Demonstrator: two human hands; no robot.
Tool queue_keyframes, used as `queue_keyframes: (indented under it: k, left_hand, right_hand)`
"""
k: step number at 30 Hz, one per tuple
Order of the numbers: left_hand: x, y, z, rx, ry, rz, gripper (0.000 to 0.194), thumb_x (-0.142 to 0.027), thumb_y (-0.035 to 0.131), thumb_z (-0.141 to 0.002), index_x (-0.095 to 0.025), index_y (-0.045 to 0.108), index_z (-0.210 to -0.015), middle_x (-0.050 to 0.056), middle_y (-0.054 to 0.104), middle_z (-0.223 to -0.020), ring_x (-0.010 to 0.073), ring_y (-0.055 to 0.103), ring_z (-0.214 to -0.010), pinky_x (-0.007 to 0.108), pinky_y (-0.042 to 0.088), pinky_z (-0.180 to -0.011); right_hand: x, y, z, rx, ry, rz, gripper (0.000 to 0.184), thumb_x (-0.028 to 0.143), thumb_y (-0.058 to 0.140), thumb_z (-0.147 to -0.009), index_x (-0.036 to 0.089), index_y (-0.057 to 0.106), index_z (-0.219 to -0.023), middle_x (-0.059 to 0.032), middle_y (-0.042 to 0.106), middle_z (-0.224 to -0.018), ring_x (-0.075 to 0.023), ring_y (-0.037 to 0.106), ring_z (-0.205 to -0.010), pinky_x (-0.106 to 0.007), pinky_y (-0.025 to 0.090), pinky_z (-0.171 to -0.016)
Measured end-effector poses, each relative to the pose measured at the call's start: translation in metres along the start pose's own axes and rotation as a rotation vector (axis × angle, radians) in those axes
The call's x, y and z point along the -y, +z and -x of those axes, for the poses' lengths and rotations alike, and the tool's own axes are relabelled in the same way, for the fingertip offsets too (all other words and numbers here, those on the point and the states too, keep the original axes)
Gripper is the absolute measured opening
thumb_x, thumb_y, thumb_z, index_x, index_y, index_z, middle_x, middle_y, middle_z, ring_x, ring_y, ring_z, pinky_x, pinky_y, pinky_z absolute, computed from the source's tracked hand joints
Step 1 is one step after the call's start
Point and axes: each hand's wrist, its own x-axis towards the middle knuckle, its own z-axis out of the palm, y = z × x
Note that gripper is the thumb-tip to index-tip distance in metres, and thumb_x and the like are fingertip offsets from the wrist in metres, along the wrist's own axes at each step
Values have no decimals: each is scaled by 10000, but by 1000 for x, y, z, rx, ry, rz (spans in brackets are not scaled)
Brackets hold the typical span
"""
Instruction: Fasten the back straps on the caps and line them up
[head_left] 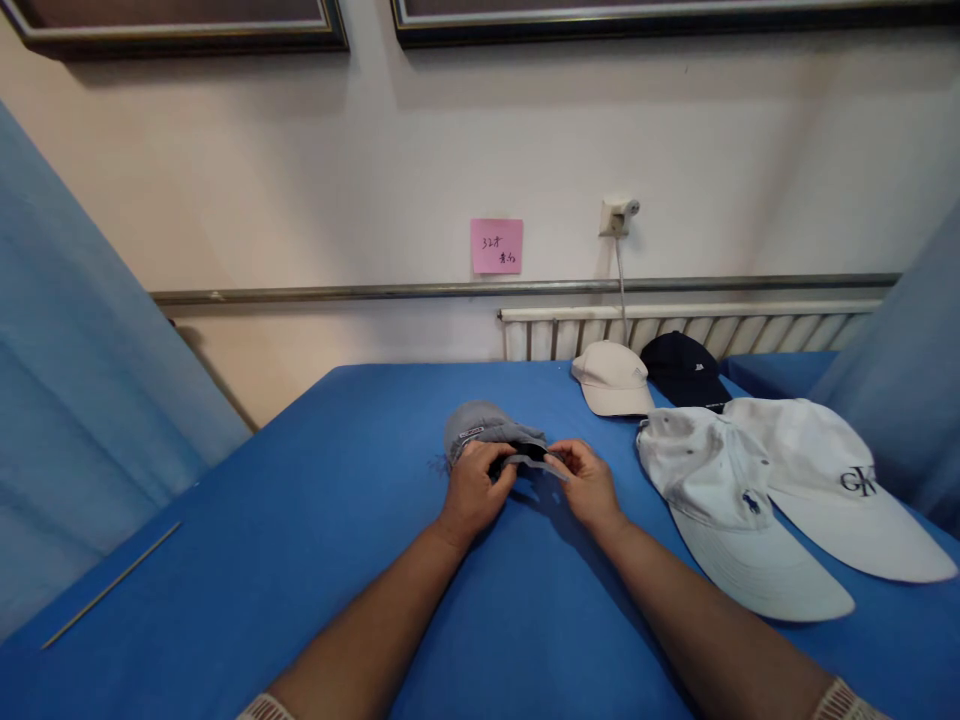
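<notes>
Big blue table (315, 520) fills most of the view. On its right side sit two white caps: the GK cap (832, 480) and, just left of it and overlapping, the polo cap (727, 500). Farther back are a beige cap (611, 378) and a dark navy cap (684, 368), side by side. Mid-table lies the grey cap (484, 428). Left hand (474, 490) pinches its near edge; right hand (589, 485) grips what looks like its back strap, hard to tell. Pink sticky note (496, 246) on the far wall.
</notes>
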Motion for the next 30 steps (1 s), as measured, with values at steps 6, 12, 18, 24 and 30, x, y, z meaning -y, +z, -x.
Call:
queue_keyframes:
  k: [6, 12, 18, 24, 30]
  left_hand:
    - [2, 11, 3, 106, -154, 231, 238, -342, 484, -896, -173, 651, -908, 30, 670, -830, 161, 597, -746, 284, 464, -695]
    - [-4, 13, 6, 145, -157, 375, 232, -338, 542, -863, -164, 650, -973, 43, 679, -904, 173, 613, -819, 297, 487, -757]
    - [-13, 9, 6, 133, -158, 383, 260, -333, 609, -819, -160, 657, -1008, 46, 680, -890, 169, 616, -799, 297, 495, -746]
    - [-7, 14, 5, 97, -216, 479, 215, -289, 634, -782, -156, 656, -950, 67, 699, -906, 185, 644, -823, 330, 510, -788]
    - [-8, 14, 3, 53, -325, 643, 215, -284, 682, -725, -154, 619, -884, 55, 691, -842, 178, 652, -767, 323, 524, -733]
  right_hand:
    - [11, 2, 6, 64, -66, 130, 198, 363, 617, -806, 190, 654, -895, 23, 537, -659, -131, 499, -598, -248, 427, -578]
    - [15, 5, 13, 189, -75, 51, 229, 324, 611, -798, 192, 613, -984, -3, 618, -745, -145, 587, -669, -273, 494, -655]
    - [17, 4, 14, 200, -178, 82, 218, 240, 549, -821, 217, 599, -1031, -26, 652, -863, -153, 611, -756, -308, 518, -733]
    - [21, 3, 15, 182, -210, 149, 240, 221, 567, -810, 216, 569, -1050, -27, 626, -869, -160, 602, -763, -312, 522, -727]
    - [32, -2, 15, 215, -350, 231, 209, 177, 557, -835, 224, 565, -1038, -69, 583, -999, -181, 591, -835, -346, 524, -770]
